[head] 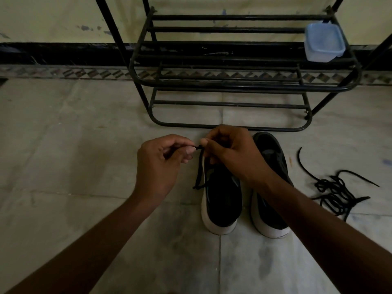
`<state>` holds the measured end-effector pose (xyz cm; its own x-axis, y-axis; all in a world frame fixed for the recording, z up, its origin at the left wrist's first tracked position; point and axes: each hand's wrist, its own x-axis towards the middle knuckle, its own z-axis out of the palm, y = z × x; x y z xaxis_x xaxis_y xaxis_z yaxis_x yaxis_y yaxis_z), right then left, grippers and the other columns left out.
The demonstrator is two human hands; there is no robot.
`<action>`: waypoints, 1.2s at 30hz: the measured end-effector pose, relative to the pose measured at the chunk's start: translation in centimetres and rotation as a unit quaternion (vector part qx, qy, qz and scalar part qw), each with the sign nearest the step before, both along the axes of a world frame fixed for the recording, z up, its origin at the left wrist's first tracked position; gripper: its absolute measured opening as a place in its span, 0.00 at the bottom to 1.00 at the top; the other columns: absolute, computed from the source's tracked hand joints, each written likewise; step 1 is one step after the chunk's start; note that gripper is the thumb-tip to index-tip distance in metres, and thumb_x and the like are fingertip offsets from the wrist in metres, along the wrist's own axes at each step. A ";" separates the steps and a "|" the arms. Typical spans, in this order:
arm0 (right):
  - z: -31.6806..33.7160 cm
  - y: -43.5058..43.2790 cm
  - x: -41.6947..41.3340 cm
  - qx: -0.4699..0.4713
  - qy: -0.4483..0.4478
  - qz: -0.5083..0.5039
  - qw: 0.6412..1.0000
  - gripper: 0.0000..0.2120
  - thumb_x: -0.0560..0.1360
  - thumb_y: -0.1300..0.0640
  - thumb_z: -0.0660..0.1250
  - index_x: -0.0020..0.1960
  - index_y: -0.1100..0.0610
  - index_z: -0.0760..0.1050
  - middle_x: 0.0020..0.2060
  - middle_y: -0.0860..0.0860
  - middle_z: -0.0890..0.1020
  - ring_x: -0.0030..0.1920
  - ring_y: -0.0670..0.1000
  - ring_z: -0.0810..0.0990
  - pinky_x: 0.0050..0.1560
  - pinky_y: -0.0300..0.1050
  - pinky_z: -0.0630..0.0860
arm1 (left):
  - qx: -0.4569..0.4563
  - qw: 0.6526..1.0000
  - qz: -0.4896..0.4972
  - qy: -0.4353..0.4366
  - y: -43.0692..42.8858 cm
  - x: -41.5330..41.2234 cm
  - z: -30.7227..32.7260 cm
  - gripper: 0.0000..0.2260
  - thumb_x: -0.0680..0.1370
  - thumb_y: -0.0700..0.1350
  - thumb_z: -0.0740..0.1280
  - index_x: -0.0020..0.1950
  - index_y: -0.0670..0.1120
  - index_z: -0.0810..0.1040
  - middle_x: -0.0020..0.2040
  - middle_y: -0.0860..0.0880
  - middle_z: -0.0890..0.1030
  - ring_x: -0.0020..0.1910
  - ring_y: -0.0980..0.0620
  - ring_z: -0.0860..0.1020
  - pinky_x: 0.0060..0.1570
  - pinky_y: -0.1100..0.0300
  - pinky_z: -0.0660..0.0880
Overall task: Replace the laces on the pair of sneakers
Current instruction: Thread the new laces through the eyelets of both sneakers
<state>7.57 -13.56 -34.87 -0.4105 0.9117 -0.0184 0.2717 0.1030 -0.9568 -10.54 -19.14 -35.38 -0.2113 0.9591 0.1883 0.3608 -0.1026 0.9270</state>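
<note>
Above the left sneaker [222, 200], both hands' fingers [188, 150] pinch one lace [199, 166].

The black tubular metal rack [233, 17] is showing a faint sheen, the square translucent blue plastic box [323, 42] is looking smooth, and the pale stone floor [74, 134] is looking matt.

Dim, underexposed indoor shot. Light soft and diffuse, source out of view. Yellowish wall [53, 15] brightest; floor [63, 134] murky grey, darkening toward bottom corners. Left hand [161, 164] and right hand [231, 151] dark, little surface detail. Black shoes [222, 198] lose detail, only white soles read. Lace [200, 166] hard to separate from shoe. Shadows faint, soft-edged. Wide-angle bend: rack [233, 89] bars bow, skirting [63, 54] curves. Slight softness and smear overall.
</note>
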 end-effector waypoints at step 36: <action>2.4 3.7 7.2 0.157 -0.206 -0.186 0.948 0.03 0.78 0.59 0.71 0.47 0.57 0.83 0.39 0.49 0.84 0.39 0.41 0.82 0.41 0.27 0.77 | -0.224 0.935 -0.253 0.108 -0.5 -1.6 -0.6 0.10 0.82 0.42 0.66 0.46 0.55 0.82 0.32 0.53 0.80 0.30 0.60 0.76 0.34 0.59 0.75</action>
<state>14.74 -9.87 -32.45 -0.0769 0.9790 0.1888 0.6885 0.1891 -0.7001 -12.12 -19.68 -35.94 0.2871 0.9188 -0.2708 0.5552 0.0708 0.8287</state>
